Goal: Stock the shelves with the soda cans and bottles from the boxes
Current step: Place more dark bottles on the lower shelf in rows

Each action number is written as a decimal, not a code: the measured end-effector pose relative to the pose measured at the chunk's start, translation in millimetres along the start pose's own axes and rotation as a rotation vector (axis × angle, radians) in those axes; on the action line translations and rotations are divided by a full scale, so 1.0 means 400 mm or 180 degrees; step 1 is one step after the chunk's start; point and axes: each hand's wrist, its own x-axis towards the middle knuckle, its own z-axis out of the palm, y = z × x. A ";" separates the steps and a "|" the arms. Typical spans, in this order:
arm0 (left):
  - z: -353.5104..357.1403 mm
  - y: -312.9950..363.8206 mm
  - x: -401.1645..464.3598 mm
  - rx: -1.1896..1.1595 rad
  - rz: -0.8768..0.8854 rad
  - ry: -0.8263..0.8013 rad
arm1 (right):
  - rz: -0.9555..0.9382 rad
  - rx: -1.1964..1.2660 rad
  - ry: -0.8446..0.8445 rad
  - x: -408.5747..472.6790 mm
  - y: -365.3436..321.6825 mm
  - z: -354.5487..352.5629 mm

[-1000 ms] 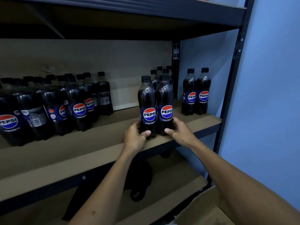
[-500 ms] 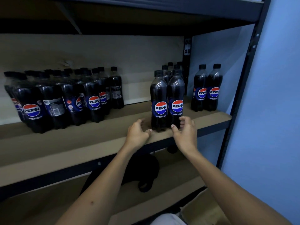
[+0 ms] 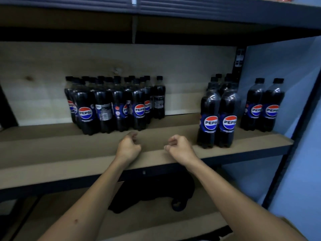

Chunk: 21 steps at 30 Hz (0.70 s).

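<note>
Both hands are empty over the front of the middle shelf (image 3: 52, 150). My left hand (image 3: 128, 146) has fingers loosely curled, nothing in them. My right hand (image 3: 180, 147) is the same, loose curl, nothing held. Neither touches a bottle.

Using the front pair of bottles (image 3: 218, 117) as landmark:
- That pair stands upright near the shelf's front edge, labels forward, the two bottles touching. More bottles run in a line behind it toward the back board.
- Just right of it: another pair (image 3: 263, 105), upright, set further back, near the shelf's end.
- Well left of it: big cluster of bottles (image 3: 111, 105), packed tight against the back board.
- My right hand is left of it and near; my left hand is further left still.
- Below it on the lower shelf: dark bag (image 3: 152, 192).
- Low and right of it, at frame bottom: a sliver of a cardboard box (image 3: 284, 226). I can't see inside.

Progress, my read: shelf partly stocked. Wide bare stretch between cluster and landmark pair still wants filling. No cans visible on this level. Remaining stock unknown. Next move is probably back to the box.
</note>
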 end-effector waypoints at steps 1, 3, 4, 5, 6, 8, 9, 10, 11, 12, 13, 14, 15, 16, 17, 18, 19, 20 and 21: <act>-0.018 -0.020 0.013 -0.0057 -0.0070 0.0096 | 0.0160 0.0360 -0.0102 0.018 -0.015 0.020; -0.045 -0.055 0.047 -0.0281 -0.0252 0.0248 | 0.0362 0.0849 -0.0257 0.059 -0.031 0.068; -0.056 -0.066 0.064 -0.0419 -0.0326 0.0303 | 0.0383 0.0890 -0.0256 0.080 -0.035 0.091; -0.062 -0.077 0.081 -0.0518 -0.0363 0.0338 | 0.0381 0.0947 -0.0217 0.103 -0.035 0.116; -0.068 -0.082 0.096 -0.0529 -0.0385 0.0372 | 0.0360 0.0953 -0.0158 0.124 -0.035 0.140; -0.074 -0.087 0.119 -0.0552 -0.0397 0.0493 | 0.0286 0.0921 -0.0054 0.165 -0.036 0.181; -0.075 -0.089 0.132 -0.0642 -0.0394 0.0568 | 0.0269 0.0909 0.0009 0.189 -0.034 0.200; -0.075 -0.090 0.144 -0.0692 -0.0408 0.0637 | 0.0257 0.0879 0.0065 0.210 -0.035 0.214; -0.073 -0.090 0.158 -0.0722 -0.0399 0.0714 | 0.0229 0.0846 0.0117 0.230 -0.037 0.225; -0.072 -0.088 0.170 -0.0715 -0.0386 0.0800 | 0.0211 0.0835 0.0122 0.249 -0.036 0.235; -0.072 -0.082 0.177 -0.0708 -0.0383 0.0884 | 0.0179 0.0885 0.0094 0.260 -0.041 0.240; -0.072 -0.073 0.183 -0.0688 -0.0370 0.0996 | 0.0130 0.0978 0.0051 0.272 -0.044 0.245; -0.071 -0.068 0.190 -0.0639 -0.0359 0.1131 | 0.0056 0.1072 0.0037 0.283 -0.046 0.251; -0.069 -0.060 0.193 -0.0558 -0.0372 0.1262 | -0.0009 0.1122 0.0056 0.295 -0.047 0.255; -0.066 -0.054 0.197 -0.0467 -0.0386 0.1378 | -0.0034 0.1139 0.0100 0.307 -0.047 0.263; -0.062 -0.048 0.201 -0.0382 -0.0384 0.1449 | -0.0051 0.1128 0.0168 0.321 -0.046 0.271; -0.055 -0.045 0.207 -0.0312 -0.0356 0.1482 | -0.0058 0.1098 0.0236 0.335 -0.046 0.279; -0.048 -0.039 0.212 -0.0242 -0.0318 0.1490 | -0.0066 0.1071 0.0271 0.349 -0.047 0.286; -0.041 -0.035 0.218 -0.0144 -0.0293 0.1499 | -0.0096 0.1043 0.0295 0.364 -0.047 0.293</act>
